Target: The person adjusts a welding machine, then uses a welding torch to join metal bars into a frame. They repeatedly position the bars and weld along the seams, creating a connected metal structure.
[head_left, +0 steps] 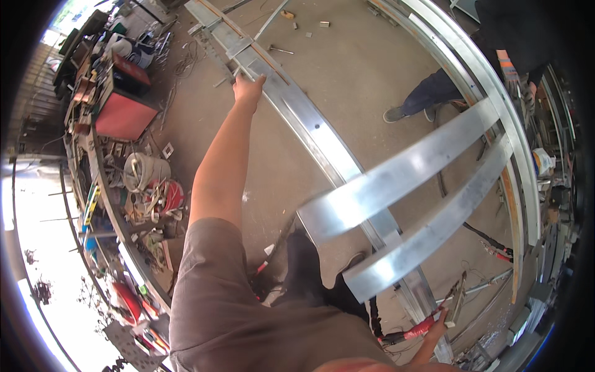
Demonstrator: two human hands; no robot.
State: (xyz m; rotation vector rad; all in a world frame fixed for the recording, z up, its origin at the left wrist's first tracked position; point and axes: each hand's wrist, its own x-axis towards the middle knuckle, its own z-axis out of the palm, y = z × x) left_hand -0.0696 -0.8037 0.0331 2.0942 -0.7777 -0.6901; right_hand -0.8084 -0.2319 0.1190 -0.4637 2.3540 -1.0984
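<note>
A long silvery metal beam (316,127) runs from the upper left down to the lower right in front of me. My left hand (249,92) is stretched far forward, its fingers and thumb curled over the beam's near-left edge. At the lower right, my right hand (437,325) is closed around a tool with a red grip (421,328), which looks like a welding electrode holder. A black cable (375,316) hangs close to the tool. Two wide, shiny rectangular tubes (396,170) (434,223) cross above the beam from the right. Part of the right hand's fingers is hidden.
Those tubes meet a long curved-looking metal rail (496,93) at right. Behind it stands another person in dark clothes (511,31) with a striped glove (508,67). On the left are a red box (124,115), a bucket (145,170) and cluttered tools. Cables and scraps lie about the floor.
</note>
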